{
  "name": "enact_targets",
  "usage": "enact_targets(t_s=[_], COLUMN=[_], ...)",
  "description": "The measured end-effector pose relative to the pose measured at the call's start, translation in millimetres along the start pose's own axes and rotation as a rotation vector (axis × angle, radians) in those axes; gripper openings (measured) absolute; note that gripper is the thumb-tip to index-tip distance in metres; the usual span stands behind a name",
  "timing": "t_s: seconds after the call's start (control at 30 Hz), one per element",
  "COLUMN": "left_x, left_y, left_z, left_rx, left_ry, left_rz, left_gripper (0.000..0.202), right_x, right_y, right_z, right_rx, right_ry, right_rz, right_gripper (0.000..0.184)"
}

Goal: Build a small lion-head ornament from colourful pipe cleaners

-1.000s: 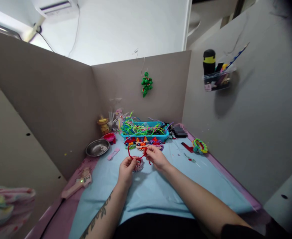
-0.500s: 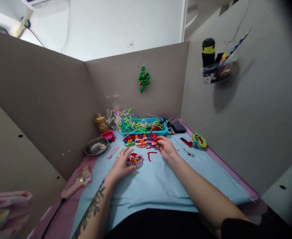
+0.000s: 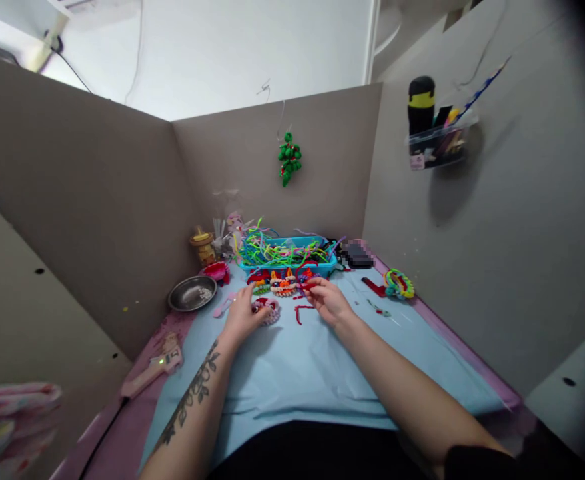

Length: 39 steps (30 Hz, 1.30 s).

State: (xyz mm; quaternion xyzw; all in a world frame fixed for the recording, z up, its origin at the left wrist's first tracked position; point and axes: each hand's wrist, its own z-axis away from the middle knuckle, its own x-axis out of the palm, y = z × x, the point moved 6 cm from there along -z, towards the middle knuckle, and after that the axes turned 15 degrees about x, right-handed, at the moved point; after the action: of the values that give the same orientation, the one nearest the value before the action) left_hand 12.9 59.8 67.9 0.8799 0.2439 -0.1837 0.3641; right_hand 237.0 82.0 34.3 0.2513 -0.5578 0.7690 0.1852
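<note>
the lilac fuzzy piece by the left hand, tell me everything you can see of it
The lilac fuzzy piece is small and rounded, bumpy and lilac around the edge with some red towards its top; it looks like pipe cleaner. It appears to sit on the light blue sheet, nearer the person than the row of colourful pieces. The left hand is at its left side, fingers overlapping it and seemingly touching; whether they grip it is unclear.

A rounded, bumpy-edged lilac-pink piece point(image 3: 273, 313) with a red top lies below and left of the frame's centre, partly hidden. Up and to its right, a thin red strip point(image 3: 307, 287) is held raised, curving.
</note>
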Motion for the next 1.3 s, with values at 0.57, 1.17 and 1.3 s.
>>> enact_targets(t_s=[0.57, 1.17, 1.3], left_x=[40.6, 29.8, 26.1], left_y=[42.8, 48.7, 45.3], left_z=[59.3, 55.7, 57.6], left_rx=[0.047, 0.032, 0.005], left_ry=[-0.076, 0.057, 0.129], left_rz=[0.047, 0.166, 0.160], left_gripper=[0.017, 0.017, 0.018], right_x=[41.3, 35.7, 30.4], right_y=[43.7, 29.4, 22.2], right_z=[19.4, 11.1, 6.7], right_rx=[-0.136, -0.051, -0.148], right_ry=[-0.441, -0.348, -0.318], right_rz=[1.057, 0.410, 0.651], right_gripper=[0.013, 0.031, 0.026])
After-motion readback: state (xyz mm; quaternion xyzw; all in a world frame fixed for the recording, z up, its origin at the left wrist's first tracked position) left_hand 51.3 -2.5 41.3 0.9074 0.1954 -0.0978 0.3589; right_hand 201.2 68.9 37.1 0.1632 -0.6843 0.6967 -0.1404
